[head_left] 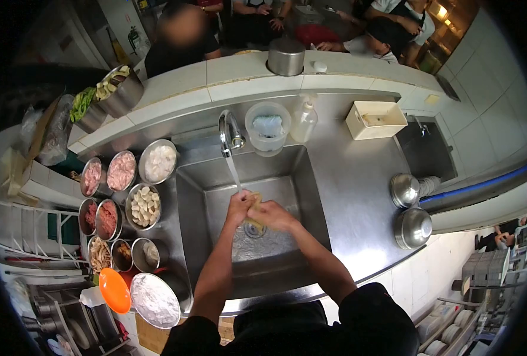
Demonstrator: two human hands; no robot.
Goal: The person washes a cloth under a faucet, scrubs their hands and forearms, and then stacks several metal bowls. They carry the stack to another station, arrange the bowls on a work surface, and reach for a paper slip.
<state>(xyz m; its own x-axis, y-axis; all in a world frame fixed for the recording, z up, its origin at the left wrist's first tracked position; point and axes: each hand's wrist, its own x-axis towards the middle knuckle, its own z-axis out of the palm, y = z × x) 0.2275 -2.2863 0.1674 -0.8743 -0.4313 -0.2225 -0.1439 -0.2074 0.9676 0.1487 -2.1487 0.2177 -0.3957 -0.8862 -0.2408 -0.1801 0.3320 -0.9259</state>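
Note:
Over the steel sink (195, 178), water runs from the faucet (223, 130) onto my hands. My left hand (240, 206) and my right hand (272, 215) are pressed together around a soft, yellowish piece (254, 223) that looks like a cloth. It pokes out above and below my fingers, and most of it is hidden by them. Both hands are closed on it. Below them, water spreads over the sink floor around the drain (253, 230).
Left of the sink stand several steel bowls of food, a bowl of white powder (155, 301) and an orange bowl (115, 291). A plastic tub (267, 127), a pump bottle (304, 120) and a cream bin (376, 120) line the back. Metal bowls (413, 228) sit right. People are beyond the ledge.

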